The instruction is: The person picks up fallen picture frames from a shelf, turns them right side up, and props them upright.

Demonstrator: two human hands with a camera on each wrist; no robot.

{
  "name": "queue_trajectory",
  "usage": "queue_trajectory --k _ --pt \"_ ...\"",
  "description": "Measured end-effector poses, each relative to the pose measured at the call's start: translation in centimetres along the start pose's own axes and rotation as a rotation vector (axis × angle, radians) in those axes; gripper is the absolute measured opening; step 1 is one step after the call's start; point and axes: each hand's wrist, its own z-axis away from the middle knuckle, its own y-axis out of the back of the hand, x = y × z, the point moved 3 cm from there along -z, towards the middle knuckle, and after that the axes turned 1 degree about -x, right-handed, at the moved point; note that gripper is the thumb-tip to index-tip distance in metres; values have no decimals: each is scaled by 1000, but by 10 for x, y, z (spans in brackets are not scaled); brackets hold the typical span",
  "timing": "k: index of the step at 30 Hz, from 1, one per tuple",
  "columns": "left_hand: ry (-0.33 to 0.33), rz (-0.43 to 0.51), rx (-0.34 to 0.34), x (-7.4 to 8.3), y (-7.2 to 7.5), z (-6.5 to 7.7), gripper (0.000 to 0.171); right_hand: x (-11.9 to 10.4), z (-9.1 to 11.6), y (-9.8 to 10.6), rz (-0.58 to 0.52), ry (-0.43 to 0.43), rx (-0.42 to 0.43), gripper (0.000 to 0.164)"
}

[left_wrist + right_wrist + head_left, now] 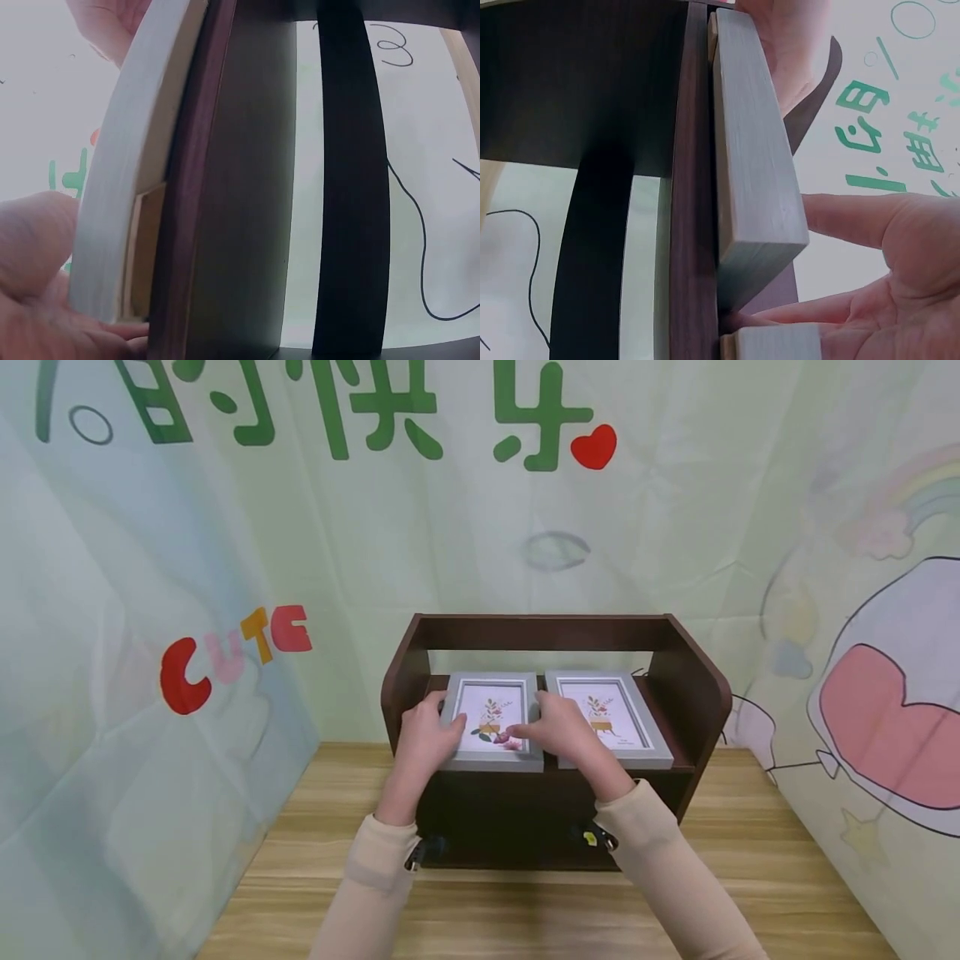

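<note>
Left frame (491,714) from above and close edge-on

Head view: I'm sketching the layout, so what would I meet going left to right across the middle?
CUTE lettering → shelf's left side panel → left picture frame → right picture frame → shelf's right side panel → large pink heart.

In the head view, the right hand (564,725) partly hides the left picture frame (491,720); the top edge crops green lettering (551,417).
</note>
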Motion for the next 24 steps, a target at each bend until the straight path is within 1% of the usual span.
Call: queue_trajectory --k 5,7,9,13,17,24 --pt "12 3 -2 0 1 0 51 0 -1 0 29 13 18 54" --pt "17 4 0 0 1 0 50 0 -1 0 39 24 28 54" --pt "22 5 1 0 1 0 51 0 0 0 40 29 34 58" --pt "34 11 0 0 0 0 52 1 0 0 13 16 30 64" --pt "39 18 12 1 1 1 53 1 1 0 -7 11 43 62" --pt "44 58 40 4 2 4 52 3 4 1 -57 29 107 55"
